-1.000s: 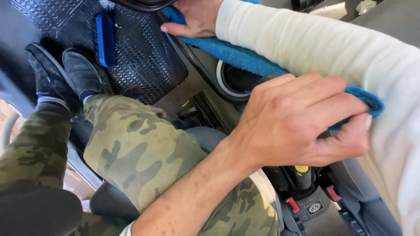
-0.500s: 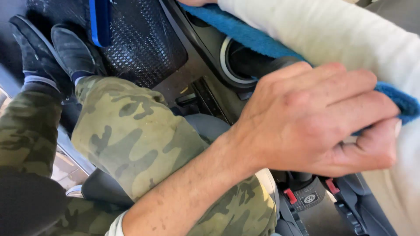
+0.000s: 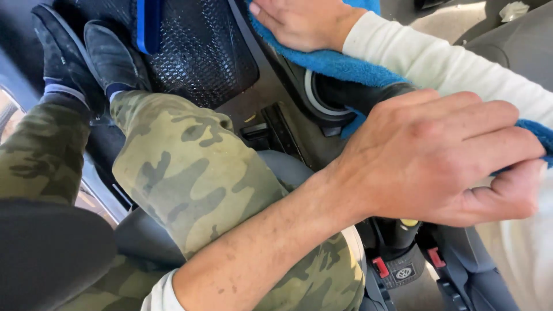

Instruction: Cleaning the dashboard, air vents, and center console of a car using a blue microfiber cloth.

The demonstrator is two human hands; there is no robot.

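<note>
Clearly, blue cloth (image 3: 340,63) lies under right hand (image 3: 299,23), touching left hand (image 3: 438,155).

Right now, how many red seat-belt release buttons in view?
2. One red button sits left of the grey buckle housing at bottom centre; the other red button sits right of it. The left hand may hide more.

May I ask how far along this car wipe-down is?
Done: nothing tells which surfaces are finished. In hand: the right hand presses the blue cloth on the centre console; the left hand grips its other end. Left: the console's side by the floor mat looks dusty.
</note>
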